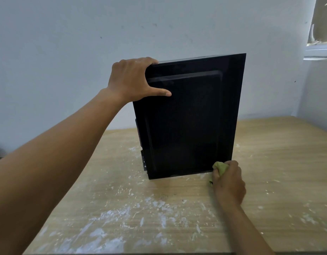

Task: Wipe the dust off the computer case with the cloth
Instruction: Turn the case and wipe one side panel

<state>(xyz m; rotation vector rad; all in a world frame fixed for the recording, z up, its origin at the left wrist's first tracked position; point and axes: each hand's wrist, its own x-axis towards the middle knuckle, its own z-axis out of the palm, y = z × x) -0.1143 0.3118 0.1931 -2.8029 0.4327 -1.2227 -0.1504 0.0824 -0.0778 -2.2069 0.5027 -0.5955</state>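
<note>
The black computer case (188, 116) stands upright on a light wooden table (159, 208), close to the far edge, with the pale wall (85, 43) right behind it. Its broad, glossy side panel faces the person, and the case seems to lean a little to the right, though the wide lens may be adding to that. Along its left edge some metal slots show near the bottom.

The left hand (129, 80) grips the case at its top left corner: the fingers curl over the top edge and out of sight, while the thumb lies stretched across the side panel, pointing right. The bare arm reaches in from the lower left.

The right hand (228, 183) is down at the bottom right corner of the case. Its fingers are curled tight round a bunched yellow-green cloth (220, 167), and the wad sticking out of the fist presses against the panel just above the tabletop. A bit of the cloth also peeks out under the hand, near the table.

The tabletop is streaked and speckled with white smears, thickest near the front. At the far right, 1 corner of a window (320, 34) with a white sill lets in daylight
</note>
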